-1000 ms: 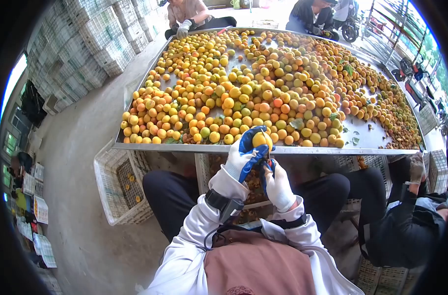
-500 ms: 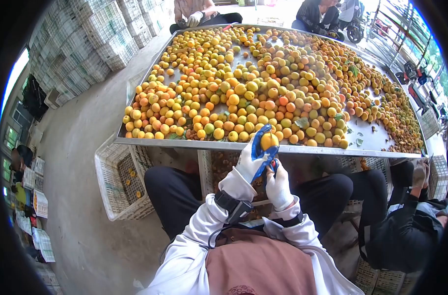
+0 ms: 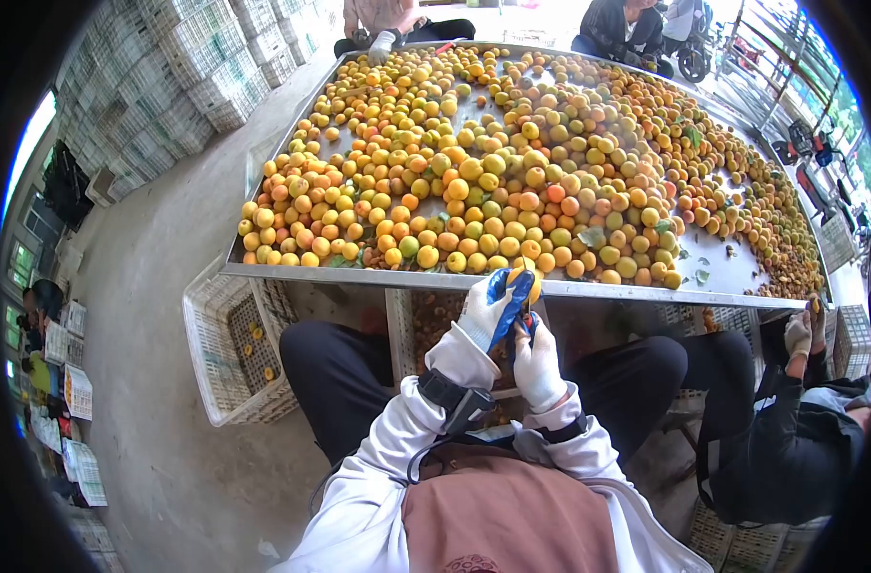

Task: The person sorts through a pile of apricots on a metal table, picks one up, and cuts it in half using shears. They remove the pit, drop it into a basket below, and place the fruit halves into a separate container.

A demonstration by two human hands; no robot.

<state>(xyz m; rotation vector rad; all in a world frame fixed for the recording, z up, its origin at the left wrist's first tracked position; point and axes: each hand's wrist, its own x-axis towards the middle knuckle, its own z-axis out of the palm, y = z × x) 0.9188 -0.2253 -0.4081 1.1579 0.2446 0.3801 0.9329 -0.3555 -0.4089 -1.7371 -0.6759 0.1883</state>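
Note:
My left hand [image 3: 488, 310], in a white glove with blue-coated fingers, grips an apricot [image 3: 536, 287] at the near edge of the metal table [image 3: 397, 278]. The blue fingers cover much of this fruit. Close below it is my right hand [image 3: 539, 365], white-gloved, its fingers closed around a small tool [image 3: 529, 324] with a dark and red part showing. The rest of that tool is hidden in the grip. Just beyond both hands, a thick layer of apricots [image 3: 474, 230] in yellow, orange and greenish tones spreads over the tabletop.
A white plastic crate [image 3: 201, 329] with a few fruit pieces stands left of my knees; another crate [image 3: 400, 334] sits between them, under the table edge. A person [image 3: 789, 449] sits close on my right. Two people sit across the table. Stacked crates [image 3: 182, 67] rise at far left.
My left hand has turned and lowered slightly, so its fingers now cover more of the apricot. The person across at left has reached a gloved hand onto the fruit.

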